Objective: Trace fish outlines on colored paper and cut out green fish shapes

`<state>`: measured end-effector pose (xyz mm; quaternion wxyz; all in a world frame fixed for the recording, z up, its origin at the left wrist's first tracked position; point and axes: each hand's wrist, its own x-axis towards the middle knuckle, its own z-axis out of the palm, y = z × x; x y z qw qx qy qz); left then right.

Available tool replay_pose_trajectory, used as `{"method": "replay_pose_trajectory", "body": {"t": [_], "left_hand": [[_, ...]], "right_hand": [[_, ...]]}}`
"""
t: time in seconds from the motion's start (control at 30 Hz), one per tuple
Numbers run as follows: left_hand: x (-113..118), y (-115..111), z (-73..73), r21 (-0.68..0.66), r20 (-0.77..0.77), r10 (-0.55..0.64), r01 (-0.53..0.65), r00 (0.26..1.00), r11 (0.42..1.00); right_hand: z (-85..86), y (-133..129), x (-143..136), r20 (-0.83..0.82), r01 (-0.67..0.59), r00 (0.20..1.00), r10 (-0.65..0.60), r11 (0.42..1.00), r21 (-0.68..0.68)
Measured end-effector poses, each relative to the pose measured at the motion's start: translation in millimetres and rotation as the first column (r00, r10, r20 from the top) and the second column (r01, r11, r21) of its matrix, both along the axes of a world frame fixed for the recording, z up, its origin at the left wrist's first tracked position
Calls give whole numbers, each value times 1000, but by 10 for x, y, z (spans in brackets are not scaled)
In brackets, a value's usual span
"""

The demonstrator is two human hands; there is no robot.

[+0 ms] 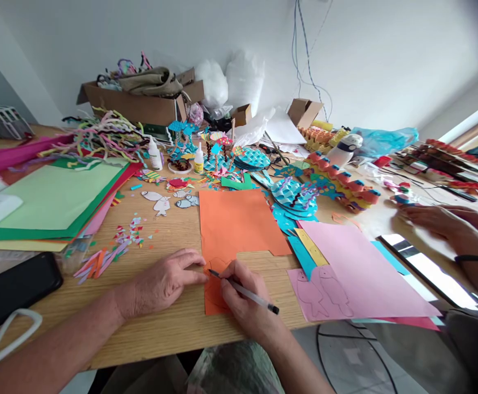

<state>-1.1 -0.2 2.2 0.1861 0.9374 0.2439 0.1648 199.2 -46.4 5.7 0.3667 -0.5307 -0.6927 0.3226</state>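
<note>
- The right hand (249, 301) pinches the pen (251, 294) between thumb and fingers, the others curled beneath; its tip meets the orange paper (239, 219).
- The left hand (171, 278) is partly open, palm down, fingers a little apart, fingertips on the paper's left edge.
- The orange paper's narrow near part lies between the hands, with a faint drawn outline; its wider part reaches away beyond them. The cut-out to its right shows bare wood.
- Open table (157, 334) runs from the left hand to the near edge, and from the right hand across to the pink paper (370, 268), which bears two drawn fish.
- Left of the left hand lies a phone (17, 290); beyond that hand are paper scraps (128, 235) and, farther, cut-out fish (157, 202).
- The green sheets (58, 191) are stacked beyond and left of the left hand.
- Well right of the right hand, another person's hands (423, 216) rest near the table's far right side.
- Beyond the orange paper, a round dish (179, 166) holds dark fuzzy pieces, between two glue bottles (155, 154).
- At the back left, an open box (132, 106) holds tan cloth and colourful bits; beside it, clear bags (212, 85) hold something white.
</note>
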Motion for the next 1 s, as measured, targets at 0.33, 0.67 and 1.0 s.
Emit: {"method": "replay_pose_trajectory", "body": {"t": [0.33, 0.67, 1.0], "left_hand": [[-1, 6, -19, 2, 13, -1, 1, 1000, 1000], [-6, 2, -11, -5, 2, 3, -3, 1000, 1000], [-6, 8, -30, -4, -23, 2, -2, 1000, 1000]], "right_hand": [[-10, 7, -5, 9, 10, 1000, -10, 1000, 11], [-14, -1, 5, 13, -6, 1000, 6, 1000, -2], [-17, 6, 1, 18, -2, 1000, 3, 1000, -11]]}}
